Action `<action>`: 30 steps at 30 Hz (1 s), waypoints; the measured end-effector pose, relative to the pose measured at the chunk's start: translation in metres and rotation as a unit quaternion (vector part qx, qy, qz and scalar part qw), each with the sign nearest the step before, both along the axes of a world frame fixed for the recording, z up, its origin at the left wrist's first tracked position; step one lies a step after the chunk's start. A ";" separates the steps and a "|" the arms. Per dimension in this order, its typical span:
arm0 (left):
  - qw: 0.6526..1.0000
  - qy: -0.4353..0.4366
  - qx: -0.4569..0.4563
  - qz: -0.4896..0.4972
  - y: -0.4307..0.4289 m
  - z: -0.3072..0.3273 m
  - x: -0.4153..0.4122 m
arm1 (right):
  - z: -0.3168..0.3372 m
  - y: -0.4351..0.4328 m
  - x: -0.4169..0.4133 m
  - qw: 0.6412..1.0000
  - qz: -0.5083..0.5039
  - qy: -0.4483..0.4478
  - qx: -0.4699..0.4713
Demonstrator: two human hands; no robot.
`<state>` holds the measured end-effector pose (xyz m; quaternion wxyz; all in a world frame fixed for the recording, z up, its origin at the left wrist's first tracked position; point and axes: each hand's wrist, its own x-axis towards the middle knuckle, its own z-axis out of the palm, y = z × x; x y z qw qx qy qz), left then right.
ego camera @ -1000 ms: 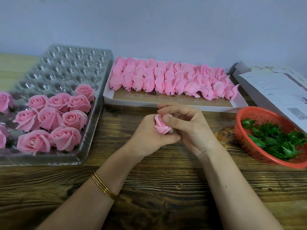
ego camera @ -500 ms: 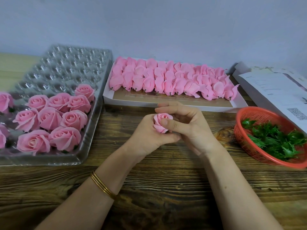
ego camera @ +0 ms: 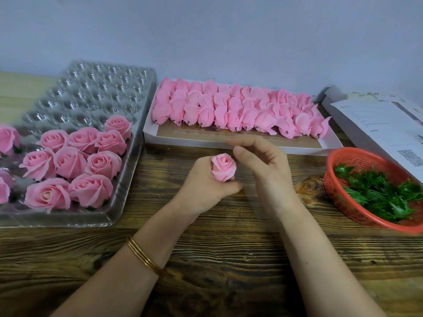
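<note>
My left hand (ego camera: 206, 183) grips a small pink rosebud (ego camera: 223, 167) upright by its base, over the middle of the wooden table (ego camera: 229, 259). My right hand (ego camera: 263, 167) hovers just right of the bud with fingers loosely curled, thumb near the petals, holding nothing. A white box (ego camera: 229, 143) behind the hands holds rows of several closed pink buds (ego camera: 229, 110). At the left, a clear plastic cell tray (ego camera: 96, 97) carries several opened pink roses (ego camera: 75, 161) in its near cells.
A red mesh basket (ego camera: 348, 161) with green leaf pieces (ego camera: 384, 193) stands at the right edge. Papers (ego camera: 377, 124) lie behind it. A grey wall runs along the back of the table.
My right hand has let go of the bud and drawn slightly away to the right. The bud now stands uncovered in my left hand.
</note>
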<state>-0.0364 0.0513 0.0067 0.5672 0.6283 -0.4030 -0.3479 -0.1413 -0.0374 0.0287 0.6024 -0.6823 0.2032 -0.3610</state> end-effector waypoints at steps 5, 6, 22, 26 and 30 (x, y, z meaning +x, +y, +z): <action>1.000 -0.002 0.003 -0.007 -0.001 0.000 0.000 | -0.004 0.003 0.005 0.999 -0.019 -0.039 0.031; 1.000 0.000 -0.001 -0.007 -0.001 0.001 -0.001 | -0.005 0.004 0.007 0.998 -0.017 -0.040 0.035; 0.999 -0.007 -0.051 0.011 -0.001 0.001 -0.001 | -0.010 0.008 0.011 0.999 -0.013 -0.005 -0.032; 0.998 -0.006 -0.056 0.013 0.000 0.002 -0.001 | -0.011 0.006 0.011 0.999 -0.004 -0.004 -0.037; 0.998 0.010 -0.058 0.010 0.000 0.002 0.000 | -0.012 0.006 0.011 1.000 0.002 -0.010 -0.029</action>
